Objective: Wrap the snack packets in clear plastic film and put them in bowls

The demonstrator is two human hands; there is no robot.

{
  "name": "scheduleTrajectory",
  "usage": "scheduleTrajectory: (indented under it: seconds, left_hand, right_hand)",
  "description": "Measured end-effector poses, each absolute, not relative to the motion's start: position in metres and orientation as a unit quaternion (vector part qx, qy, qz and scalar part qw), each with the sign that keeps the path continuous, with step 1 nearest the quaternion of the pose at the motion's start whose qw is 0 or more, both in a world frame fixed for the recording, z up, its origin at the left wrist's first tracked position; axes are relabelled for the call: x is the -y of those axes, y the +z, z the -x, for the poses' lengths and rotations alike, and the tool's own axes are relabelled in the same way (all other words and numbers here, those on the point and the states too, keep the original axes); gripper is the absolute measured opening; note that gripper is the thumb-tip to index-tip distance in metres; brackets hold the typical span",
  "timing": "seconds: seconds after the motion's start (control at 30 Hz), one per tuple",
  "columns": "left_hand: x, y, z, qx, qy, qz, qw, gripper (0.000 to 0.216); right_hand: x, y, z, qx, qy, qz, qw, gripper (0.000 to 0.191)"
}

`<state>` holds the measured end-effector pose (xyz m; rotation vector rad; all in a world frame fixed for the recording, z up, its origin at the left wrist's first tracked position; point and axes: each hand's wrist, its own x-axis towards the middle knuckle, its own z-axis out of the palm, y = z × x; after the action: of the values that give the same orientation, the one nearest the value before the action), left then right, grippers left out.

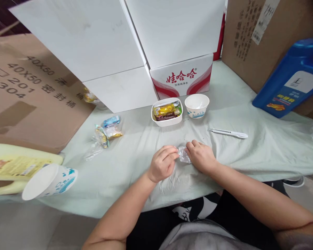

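Note:
Between my hands, just above the green cloth, is a crumpled piece of clear plastic wrap point(184, 155). My left hand point(163, 163) pinches its left edge with thumb and fingertips. On the other side my right hand point(201, 155) has its fingers closed on the wrap, with the back of the hand up. Whether anything lies inside the plastic I cannot make out. Beyond my hands stand a white oval tub point(167, 123) with several wrapped snacks in it and a paper bowl point(197, 107) with something clear inside. A white utility knife point(229, 133) lies right of my right hand.
Several small snack packets point(109, 128) lie at the left. A paper cup point(52, 182) and a yellow jug point(23, 163) stand at the near left edge. White boxes point(182, 74) line the back, cardboard boxes point(39, 93) flank both sides, and a blue bottle point(289, 80) leans right.

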<state>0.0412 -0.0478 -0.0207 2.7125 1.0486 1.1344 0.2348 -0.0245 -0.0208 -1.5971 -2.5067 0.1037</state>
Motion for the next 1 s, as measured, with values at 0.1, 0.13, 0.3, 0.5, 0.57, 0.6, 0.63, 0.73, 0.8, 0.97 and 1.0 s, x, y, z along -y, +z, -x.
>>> scheduleTrajectory:
  seconds: [0.1,0.13,0.3,0.5,0.57,0.6,0.63,0.73,0.8,0.97,1.0]
  left_hand:
    - [0.05,-0.018,-0.046,-0.283,0.291,-0.914,0.003,0.027]
    - [0.049,-0.018,-0.049,-0.28,0.266,-0.922,0.012,0.024]
    - [0.044,-0.02,-0.053,-0.318,0.241,-0.914,0.075,0.015]
    - [0.042,-0.023,-0.048,-0.311,0.252,-0.912,0.091,0.012]
    - [0.041,-0.024,-0.048,-0.305,0.256,-0.912,0.098,0.011]
    - [0.041,-0.024,-0.049,-0.304,0.26,-0.911,0.1,0.012]
    - [0.041,-0.025,-0.049,-0.306,0.264,-0.909,0.1,0.013]
    - [0.042,-0.029,-0.051,-0.318,0.265,-0.907,0.078,0.016]
    - [0.042,-0.03,-0.05,-0.328,0.257,-0.907,0.051,0.017]
    - [0.021,-0.003,-0.041,-0.361,0.234,-0.903,-0.025,0.02]
    - [0.012,0.008,-0.042,-0.365,0.242,-0.897,-0.049,0.019]
  right_hand:
    - [0.026,-0.02,-0.233,0.841,0.04,0.534,0.081,0.029]
    - [0.026,-0.02,-0.233,0.841,0.039,0.533,0.083,0.029]
    - [0.015,-0.02,-0.251,0.822,0.008,0.56,0.105,0.024]
    - [0.012,-0.013,-0.275,0.852,0.038,0.464,0.241,0.018]
    - [0.02,-0.015,-0.272,0.892,0.072,0.361,0.263,0.018]
    - [0.024,-0.017,-0.27,0.905,0.085,0.328,0.256,0.017]
    - [0.027,-0.02,-0.268,0.914,0.095,0.309,0.245,0.016]
    - [0.032,-0.027,-0.267,0.913,0.108,0.302,0.252,0.015]
    - [0.032,-0.031,-0.271,0.896,0.103,0.313,0.298,0.018]
    - [0.031,-0.033,-0.28,0.863,0.104,0.365,0.333,0.016]
    - [0.031,-0.033,-0.28,0.867,0.11,0.367,0.319,0.015]
